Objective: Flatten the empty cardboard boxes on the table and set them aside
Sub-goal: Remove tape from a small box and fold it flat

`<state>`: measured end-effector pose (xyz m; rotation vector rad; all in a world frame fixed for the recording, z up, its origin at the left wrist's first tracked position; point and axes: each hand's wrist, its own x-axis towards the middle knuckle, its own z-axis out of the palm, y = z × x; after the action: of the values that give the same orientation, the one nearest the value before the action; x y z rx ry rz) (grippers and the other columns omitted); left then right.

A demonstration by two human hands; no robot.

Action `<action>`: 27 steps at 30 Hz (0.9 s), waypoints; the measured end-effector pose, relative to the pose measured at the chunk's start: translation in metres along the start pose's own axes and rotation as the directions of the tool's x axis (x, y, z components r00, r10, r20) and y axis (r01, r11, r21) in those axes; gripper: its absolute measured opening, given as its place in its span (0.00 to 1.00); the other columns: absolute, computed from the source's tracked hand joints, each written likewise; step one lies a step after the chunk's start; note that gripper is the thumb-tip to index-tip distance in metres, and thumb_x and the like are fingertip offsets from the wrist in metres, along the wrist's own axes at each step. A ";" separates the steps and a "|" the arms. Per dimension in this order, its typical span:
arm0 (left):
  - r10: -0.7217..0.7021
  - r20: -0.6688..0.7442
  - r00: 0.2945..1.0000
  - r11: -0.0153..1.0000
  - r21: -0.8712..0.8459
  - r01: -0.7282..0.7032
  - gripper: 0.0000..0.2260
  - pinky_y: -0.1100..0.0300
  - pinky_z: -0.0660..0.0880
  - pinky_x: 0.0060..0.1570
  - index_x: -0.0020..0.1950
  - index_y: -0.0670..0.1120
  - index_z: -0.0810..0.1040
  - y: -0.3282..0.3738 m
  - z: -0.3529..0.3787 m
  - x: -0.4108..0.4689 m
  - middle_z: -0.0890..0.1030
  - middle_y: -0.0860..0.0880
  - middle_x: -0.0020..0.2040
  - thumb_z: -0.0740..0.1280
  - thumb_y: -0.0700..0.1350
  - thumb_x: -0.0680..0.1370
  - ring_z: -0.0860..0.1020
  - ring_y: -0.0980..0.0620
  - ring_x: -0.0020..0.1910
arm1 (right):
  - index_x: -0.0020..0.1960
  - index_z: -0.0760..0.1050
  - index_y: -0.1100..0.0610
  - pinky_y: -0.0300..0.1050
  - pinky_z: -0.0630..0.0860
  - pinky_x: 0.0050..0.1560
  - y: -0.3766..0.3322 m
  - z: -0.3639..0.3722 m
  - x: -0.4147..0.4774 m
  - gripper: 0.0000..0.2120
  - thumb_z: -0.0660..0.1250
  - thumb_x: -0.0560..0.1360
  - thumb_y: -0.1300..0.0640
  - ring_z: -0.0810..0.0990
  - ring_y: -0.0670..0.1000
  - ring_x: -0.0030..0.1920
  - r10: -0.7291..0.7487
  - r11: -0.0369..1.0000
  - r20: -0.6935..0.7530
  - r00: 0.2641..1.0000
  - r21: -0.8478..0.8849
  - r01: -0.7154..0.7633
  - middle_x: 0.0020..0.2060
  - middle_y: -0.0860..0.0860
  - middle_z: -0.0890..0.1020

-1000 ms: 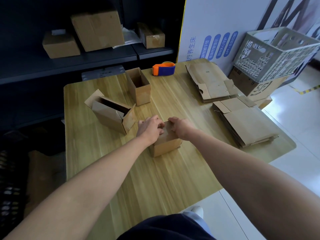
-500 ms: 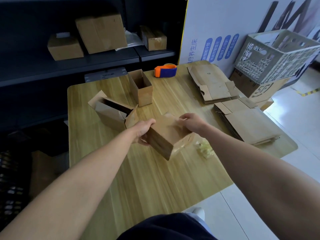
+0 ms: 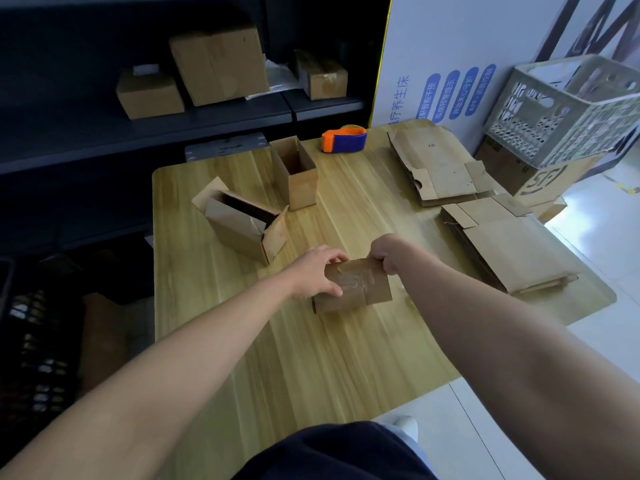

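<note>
A small cardboard box [image 3: 360, 285] with clear tape across its face sits at the middle of the wooden table [image 3: 311, 358]. My left hand [image 3: 317, 271] grips its left side, thumb on the taped face. My right hand [image 3: 388, 251] pinches its upper right corner. An open box [image 3: 242, 223] lies on its side to the left, flaps out. Another open box [image 3: 298, 174] stands upright behind it. Two stacks of flattened boxes lie at the right: a far stack [image 3: 440, 168] and a near stack [image 3: 509, 244].
An orange and blue tape dispenser [image 3: 343, 140] sits at the table's far edge. A white plastic crate [image 3: 568, 109] rests on a large box to the right. Dark shelves behind hold three closed boxes [image 3: 218, 64]. White floor lies right of the table.
The small box was lifted off the table and tilted, then turned so its taped face points toward me. Both hands shifted their hold on it; it now sits lower, near the table.
</note>
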<state>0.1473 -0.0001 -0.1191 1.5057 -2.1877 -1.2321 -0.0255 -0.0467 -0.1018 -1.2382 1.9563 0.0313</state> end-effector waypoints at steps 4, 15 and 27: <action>-0.073 -0.055 0.996 0.988 -0.144 0.064 0.23 0.65 0.70 0.46 0.62 0.54 0.74 -0.007 -0.006 0.011 0.75 0.55 0.55 0.75 0.43 0.69 0.75 0.54 0.54 | 0.63 0.71 0.61 0.47 0.73 0.54 0.001 0.002 0.007 0.18 0.64 0.78 0.51 0.75 0.55 0.54 -0.032 0.929 -0.031 0.999 0.368 0.041 0.58 0.54 0.76; -0.053 -0.258 0.965 0.976 0.189 0.105 0.14 0.54 0.61 0.64 0.62 0.50 0.77 -0.003 -0.005 0.040 0.72 0.51 0.60 0.67 0.45 0.76 0.65 0.49 0.62 | 0.77 0.52 0.52 0.54 0.55 0.74 0.023 0.002 0.020 0.48 0.77 0.66 0.52 0.53 0.57 0.75 -0.503 0.784 0.066 0.862 -0.386 0.487 0.75 0.49 0.58; -0.134 -0.250 0.959 0.970 0.164 0.178 0.05 0.59 0.70 0.44 0.50 0.45 0.79 0.012 -0.005 0.054 0.79 0.46 0.52 0.69 0.41 0.75 0.75 0.50 0.48 | 0.73 0.57 0.51 0.49 0.71 0.61 0.021 -0.001 0.020 0.48 0.80 0.61 0.53 0.70 0.55 0.63 -0.490 0.804 0.062 0.869 -0.353 0.479 0.67 0.49 0.68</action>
<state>0.1181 -0.0474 -0.1219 1.8261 -2.1056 -0.8528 -0.0464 -0.0516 -0.1218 -1.9689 1.6443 0.1118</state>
